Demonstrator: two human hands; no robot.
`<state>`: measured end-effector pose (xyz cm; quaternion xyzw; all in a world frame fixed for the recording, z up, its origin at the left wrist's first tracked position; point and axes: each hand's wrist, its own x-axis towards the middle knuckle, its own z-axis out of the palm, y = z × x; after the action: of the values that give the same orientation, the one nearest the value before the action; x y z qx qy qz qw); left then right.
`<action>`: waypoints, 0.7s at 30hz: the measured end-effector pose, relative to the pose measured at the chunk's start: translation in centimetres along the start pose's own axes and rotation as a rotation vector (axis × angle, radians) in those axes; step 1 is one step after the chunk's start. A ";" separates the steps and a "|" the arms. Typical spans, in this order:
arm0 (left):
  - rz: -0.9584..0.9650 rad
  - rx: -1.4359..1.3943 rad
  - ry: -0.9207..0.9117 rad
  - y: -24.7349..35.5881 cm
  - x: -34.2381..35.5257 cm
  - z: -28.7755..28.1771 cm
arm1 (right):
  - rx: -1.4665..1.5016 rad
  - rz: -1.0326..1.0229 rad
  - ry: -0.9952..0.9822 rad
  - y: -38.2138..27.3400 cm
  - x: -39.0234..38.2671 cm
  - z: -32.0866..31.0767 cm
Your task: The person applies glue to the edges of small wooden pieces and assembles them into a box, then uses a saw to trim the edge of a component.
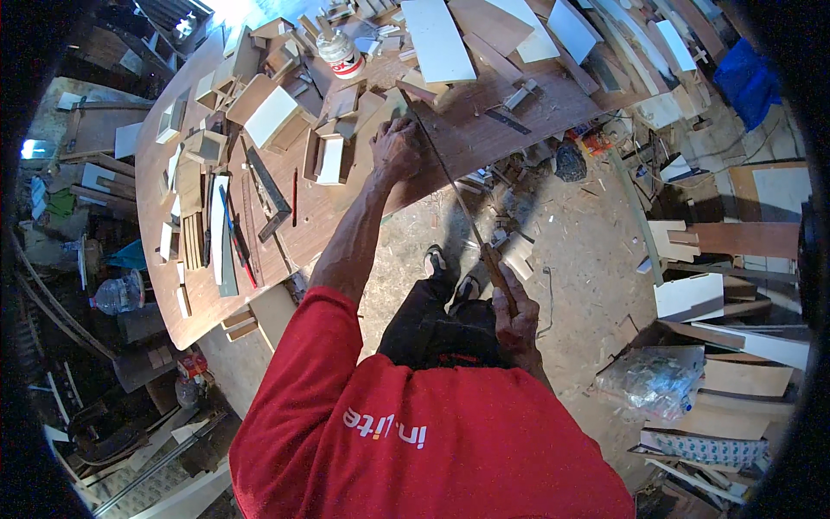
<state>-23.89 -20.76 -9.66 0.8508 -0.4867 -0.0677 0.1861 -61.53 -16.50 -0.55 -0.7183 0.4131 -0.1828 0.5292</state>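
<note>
In my right hand (516, 318) is the wooden grip of a handsaw (462, 201), seen nearly edge-on. Its long, thin blade slants up and left across the front edge of the wooden table (553, 108). My left hand (397, 149) is at that edge, just left of the blade, with its fingers bent down over the wood. What lies beneath those fingers is hidden by the hand. Close on its left is a small open wooden box (329, 157) with a white panel. A red pencil (295, 197) and a metal square (266, 201) lie further left.
Several wooden boxes and offcuts crowd the table's left, around a white tub (340, 56). White and brown panels (439, 41) lie at the back. Stacked boards (722, 240) and a clear plastic bag (653, 381) stand on the right. Shavings litter the floor (571, 242).
</note>
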 end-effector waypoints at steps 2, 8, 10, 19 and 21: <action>-0.001 0.004 0.009 0.7 -0.2 -0.3 | 0.009 0.007 0.009 -0.4 0.0 -0.1; -0.002 -0.004 0.004 1.3 -0.3 -1.2 | 0.074 0.025 0.031 -0.2 0.0 0.3; -0.005 0.023 -0.025 1.2 -0.4 -1.2 | 0.065 0.053 0.019 -0.5 -0.1 0.2; -0.068 0.053 -0.041 1.7 0.2 -0.6 | 0.039 -0.047 0.035 -0.2 -0.2 0.7; -0.059 0.037 -0.078 1.6 0.2 -0.7 | 0.057 -0.025 0.026 -0.6 -0.2 0.5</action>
<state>-24.83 -21.48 -8.38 0.8647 -0.4697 -0.0972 0.1492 -61.05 -15.93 -0.13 -0.7055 0.4055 -0.2104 0.5418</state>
